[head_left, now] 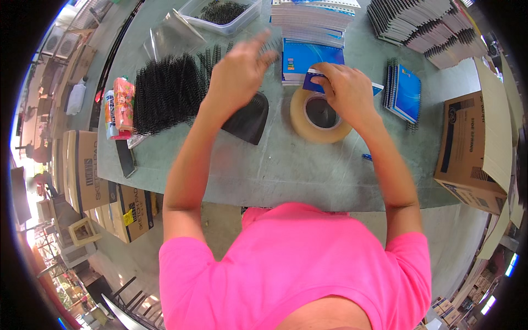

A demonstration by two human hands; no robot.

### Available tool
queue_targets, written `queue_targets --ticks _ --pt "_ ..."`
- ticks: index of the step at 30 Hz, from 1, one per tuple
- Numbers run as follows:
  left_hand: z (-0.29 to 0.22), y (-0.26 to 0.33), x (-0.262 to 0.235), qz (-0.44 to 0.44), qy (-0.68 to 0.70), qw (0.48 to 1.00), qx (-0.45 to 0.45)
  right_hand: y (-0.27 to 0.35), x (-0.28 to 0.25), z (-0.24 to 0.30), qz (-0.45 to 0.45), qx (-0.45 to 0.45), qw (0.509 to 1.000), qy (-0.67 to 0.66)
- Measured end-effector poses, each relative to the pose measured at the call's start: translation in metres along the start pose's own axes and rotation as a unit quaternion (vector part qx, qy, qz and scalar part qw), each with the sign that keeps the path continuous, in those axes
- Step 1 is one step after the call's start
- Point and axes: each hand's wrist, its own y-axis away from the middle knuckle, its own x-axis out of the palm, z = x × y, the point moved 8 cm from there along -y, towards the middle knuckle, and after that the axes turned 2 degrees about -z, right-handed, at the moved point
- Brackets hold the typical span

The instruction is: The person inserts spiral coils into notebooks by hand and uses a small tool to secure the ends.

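Observation:
My right hand (344,88) grips a thin blue notebook (314,82), seen nearly edge-on, above a large roll of clear tape (300,118). Smeared by motion, my left hand (240,69) is raised to its left, with a blurred black spiral coil (274,46) at its fingertips. Below that hand lies a dark, round-edged piece (250,121), partly hidden by my wrist. A dense heap of black spiral coils (168,93) is left of my left forearm. Behind my right hand, a tall stack of blue-covered notebooks (313,53) rises.
At the back stands a plastic tub (250,17) of small black coils. Bound notebooks (404,91) lie right, before a large spiral-bound stack (421,27). An open cardboard box (462,140) stands at the right edge. Pink and white packets (124,104) lie left; a blue pen (367,157) lies near my right forearm.

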Motion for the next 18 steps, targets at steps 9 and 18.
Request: queue_targets --ticks 9,18 --pt "-0.019 0.033 0.011 0.015 0.131 0.991 0.021 -0.006 0.009 0.01 0.057 0.023 0.996 -0.072" --pt "-0.035 0.038 0.009 -0.054 0.192 0.98 0.001 -0.007 0.011 0.007 0.117 0.048 0.988 -0.087"
